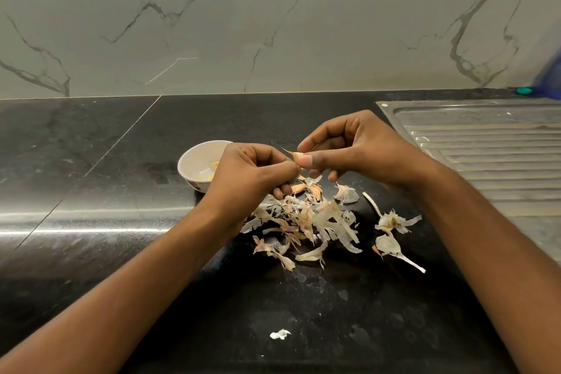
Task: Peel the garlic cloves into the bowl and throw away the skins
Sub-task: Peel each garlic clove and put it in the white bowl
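Black counter (91,161) w/ a steel drainboard (485,143) at the right; mid-counter lies a loose heap of skins (306,222), straggling rightward; they look papery & light, so a forearm sweep could scatter them into the drainboard grooves, awkward to collect for the bin.

Right hand (358,146): thumb & forefinger pinch the garlic clove (296,156), other fingers loosely curled. Left hand (252,173): fingers curled, tips pinching at the clove's lower end, prob. its skin; exact grip partly hidden.

White bowl (185,158) sits just left of & behind the left hand, w/ a few peeled bits inside.

The clove is held over the heap's far edge, not over the bowl; if it slips it drops among the skins & could get binned w/ them.

A white scrap (280,334) lies near, well apart from the heap; easy to miss at clean-up.
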Motion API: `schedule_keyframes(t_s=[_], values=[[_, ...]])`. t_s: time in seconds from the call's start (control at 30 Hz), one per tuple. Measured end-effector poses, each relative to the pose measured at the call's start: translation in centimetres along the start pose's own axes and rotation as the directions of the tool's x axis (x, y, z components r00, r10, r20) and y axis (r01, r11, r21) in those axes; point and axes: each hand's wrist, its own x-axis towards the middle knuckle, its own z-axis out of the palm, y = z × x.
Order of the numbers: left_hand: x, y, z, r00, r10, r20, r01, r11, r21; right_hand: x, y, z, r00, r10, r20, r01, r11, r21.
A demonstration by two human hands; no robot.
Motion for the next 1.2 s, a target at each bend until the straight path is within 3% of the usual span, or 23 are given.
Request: schedule_keyframes(t_s=[0.23, 0.53, 0.77, 1.0, 1.2], values=[[-0.1, 0.2, 0.1, 0.999, 0.000, 0.033, 0.000, 1.000, 0.009, 0.1, 0.2, 0.0, 0.999, -0.007, 0.036, 0.006, 0.999, 0.035], [-0.1, 0.6, -0.1, 1.000, 0.014, -0.023, -0.015, 0.999, -0.031, 0.0, 0.1, -0.4, 0.999, 0.025, 0.042, -0.030, 0.990, 0.135], [-0.1, 0.6, -0.2, 0.999, 0.005, -0.044, -0.007, 0.998, -0.058, 0.0, 0.2, -1.9, 0.999, 0.045, -0.012, -0.042, 0.983, 0.177], [-0.2, 0.6, -0.2, 1.000, -0.015, -0.028, 0.014, 0.999, -0.033, 0.0, 0.4, -1.7, 0.999, 0.035, -0.006, -0.033, 0.986, 0.166], [-0.3, 0.5, -0.2, 0.998, 0.048, -0.030, -0.049, 0.999, -0.019, 0.0, 0.6, -1.4, 0.999, 0.033, 0.004, -0.034, 0.992, 0.122]])
